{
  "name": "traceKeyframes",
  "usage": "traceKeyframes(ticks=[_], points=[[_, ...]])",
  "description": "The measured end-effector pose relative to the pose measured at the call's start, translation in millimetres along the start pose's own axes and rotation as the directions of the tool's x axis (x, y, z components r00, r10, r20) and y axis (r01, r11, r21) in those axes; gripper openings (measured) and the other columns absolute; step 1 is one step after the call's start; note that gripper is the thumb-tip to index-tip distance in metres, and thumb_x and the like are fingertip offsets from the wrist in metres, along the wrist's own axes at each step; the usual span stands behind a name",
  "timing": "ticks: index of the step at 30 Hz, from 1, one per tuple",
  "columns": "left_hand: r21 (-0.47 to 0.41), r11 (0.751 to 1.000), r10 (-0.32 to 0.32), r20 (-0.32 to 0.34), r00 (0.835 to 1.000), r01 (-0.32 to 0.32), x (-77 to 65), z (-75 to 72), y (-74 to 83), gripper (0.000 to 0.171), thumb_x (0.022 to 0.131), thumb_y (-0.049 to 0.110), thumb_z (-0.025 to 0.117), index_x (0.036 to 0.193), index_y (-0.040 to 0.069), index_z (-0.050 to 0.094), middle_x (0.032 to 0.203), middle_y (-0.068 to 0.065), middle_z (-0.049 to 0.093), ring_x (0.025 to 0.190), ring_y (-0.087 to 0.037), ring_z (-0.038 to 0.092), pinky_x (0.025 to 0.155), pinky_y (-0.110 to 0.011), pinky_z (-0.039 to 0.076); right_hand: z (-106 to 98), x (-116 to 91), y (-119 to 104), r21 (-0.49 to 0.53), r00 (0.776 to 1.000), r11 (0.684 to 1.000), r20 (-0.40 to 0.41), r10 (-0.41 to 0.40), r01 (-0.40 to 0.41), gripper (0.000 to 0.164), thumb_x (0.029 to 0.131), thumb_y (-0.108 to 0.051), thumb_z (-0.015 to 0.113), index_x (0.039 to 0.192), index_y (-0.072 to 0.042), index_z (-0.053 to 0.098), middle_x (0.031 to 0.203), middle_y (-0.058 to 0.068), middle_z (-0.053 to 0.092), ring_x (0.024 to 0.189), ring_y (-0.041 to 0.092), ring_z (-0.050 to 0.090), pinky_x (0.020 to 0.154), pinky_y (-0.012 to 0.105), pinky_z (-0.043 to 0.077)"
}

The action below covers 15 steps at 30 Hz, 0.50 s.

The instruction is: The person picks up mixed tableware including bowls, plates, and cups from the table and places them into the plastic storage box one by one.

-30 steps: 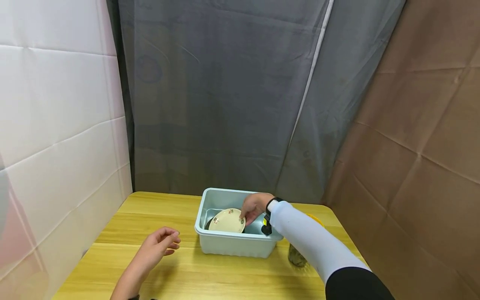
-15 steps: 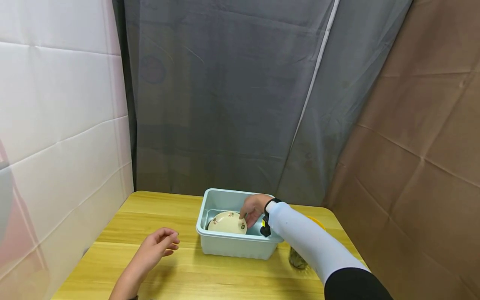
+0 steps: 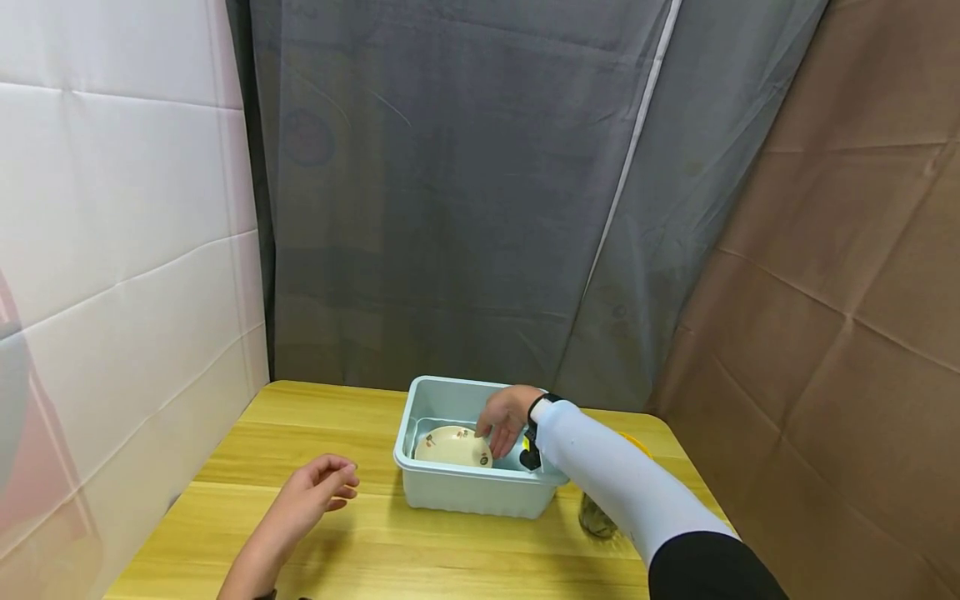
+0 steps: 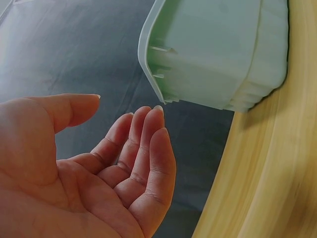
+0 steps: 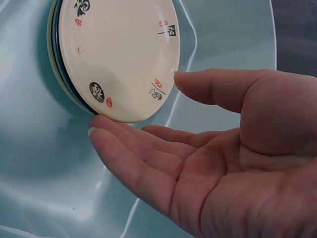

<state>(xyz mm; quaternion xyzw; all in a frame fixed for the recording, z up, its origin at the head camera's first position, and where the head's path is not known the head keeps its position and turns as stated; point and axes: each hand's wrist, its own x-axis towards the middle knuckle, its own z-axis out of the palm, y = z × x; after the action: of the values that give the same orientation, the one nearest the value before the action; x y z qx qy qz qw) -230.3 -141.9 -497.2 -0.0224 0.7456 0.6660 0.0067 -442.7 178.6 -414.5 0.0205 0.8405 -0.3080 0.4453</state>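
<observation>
- Grip's looking released, right hand (image 5: 223,163) hanging loose by the plates (image 5: 121,57) toward the tub (image 3: 476,492)'s near-left corner
- Guessing a set-down's wrapping up; next is calling for lifting clear

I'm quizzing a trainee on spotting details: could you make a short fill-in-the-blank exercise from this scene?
The person's ____ hand is inside the light-blue, rectangular plastic tub.
The cream, round, printed plate lies on ____ of other round dishes.
The other hand, over the yellow wood-grain table, holds ____.

Missing words: right; top; nothing.
</observation>
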Motion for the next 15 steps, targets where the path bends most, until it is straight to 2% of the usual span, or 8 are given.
traceKeyframes(ticks=[8,12,15], points=[[0.008,1.000,0.018,0.028,0.999,-0.018,2.6,5.9,1.7,0.033,0.115,0.025,0.063,0.129,-0.004,0.065,0.113,-0.014,0.073,0.105,-0.029,0.073,0.094,-0.048,0.063,-13.2,-11.0,8.5,-0.039,0.999,0.998,0.003,-0.045,0.045,0.059,0.111,-0.019,0.066,0.154,0.017,0.047,0.133,0.040,0.067,0.129,0.050,0.068,0.114,0.056,0.053],[0.012,1.000,0.020,0.041,0.999,-0.021,5.4,8.9,2.3,0.033,0.115,0.026,0.064,0.130,-0.004,0.065,0.113,-0.014,0.073,0.106,-0.030,0.073,0.095,-0.049,0.063,-25.1,-33.3,10.3,-0.055,0.993,0.992,-0.038,-0.116,0.114,0.059,0.112,-0.023,0.065,0.157,0.013,0.049,0.141,0.039,0.064,0.132,0.048,0.067,0.113,0.055,0.054],[0.014,1.000,0.020,0.050,0.999,-0.020,6.0,10.6,3.2,0.034,0.114,0.026,0.064,0.130,-0.004,0.065,0.113,-0.014,0.073,0.105,-0.030,0.073,0.095,-0.049,0.063,-31.3,-54.7,12.7,-0.060,0.978,0.981,-0.088,-0.188,0.183,0.058,0.112,-0.025,0.066,0.155,0.010,0.053,0.140,0.036,0.066,0.132,0.047,0.068,0.111,0.054,0.056]])
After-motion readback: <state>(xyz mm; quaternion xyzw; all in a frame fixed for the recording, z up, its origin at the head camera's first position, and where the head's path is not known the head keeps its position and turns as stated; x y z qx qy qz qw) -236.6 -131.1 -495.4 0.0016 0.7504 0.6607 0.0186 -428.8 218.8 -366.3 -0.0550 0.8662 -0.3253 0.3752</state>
